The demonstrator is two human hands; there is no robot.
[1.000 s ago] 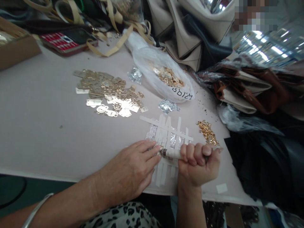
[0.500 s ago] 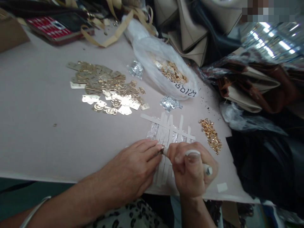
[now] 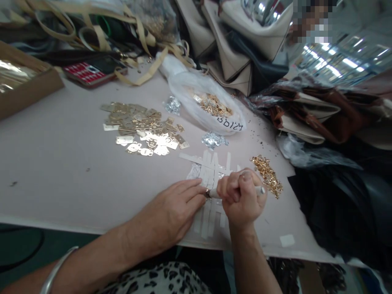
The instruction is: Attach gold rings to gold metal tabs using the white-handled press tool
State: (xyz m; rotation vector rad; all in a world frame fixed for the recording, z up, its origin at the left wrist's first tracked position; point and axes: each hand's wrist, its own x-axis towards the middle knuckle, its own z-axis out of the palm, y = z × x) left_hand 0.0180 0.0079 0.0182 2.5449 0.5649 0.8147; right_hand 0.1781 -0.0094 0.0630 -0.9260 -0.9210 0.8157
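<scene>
My right hand (image 3: 240, 198) is closed in a fist around a slim white-handled tool (image 3: 215, 192). The tool lies low and slanted, its tip pointing left at a small dark metal piece (image 3: 208, 193). My left hand (image 3: 177, 208) rests on the table, fingers together, with the fingertips pressing that piece; its exact kind is too small to tell. Beneath both hands, strips of white tape (image 3: 208, 171) cross over crinkled clear plastic (image 3: 193, 171) on the tabletop. Part of the tape is hidden by my hands.
Gold plates (image 3: 137, 122) lie heaped to the left. Behind are silver pieces (image 3: 214, 140) and a plastic bag (image 3: 183, 83) of gold parts. Small gold fittings (image 3: 268, 173) lie to the right. A red-keyed device (image 3: 85, 72), a cardboard box (image 3: 33, 96) and brown bags (image 3: 324, 118) stand around the edges.
The camera view has shifted, so more of the box at the left shows. My right fist has turned slightly on the tool; the tip stays at the metal piece under my left fingertips.
</scene>
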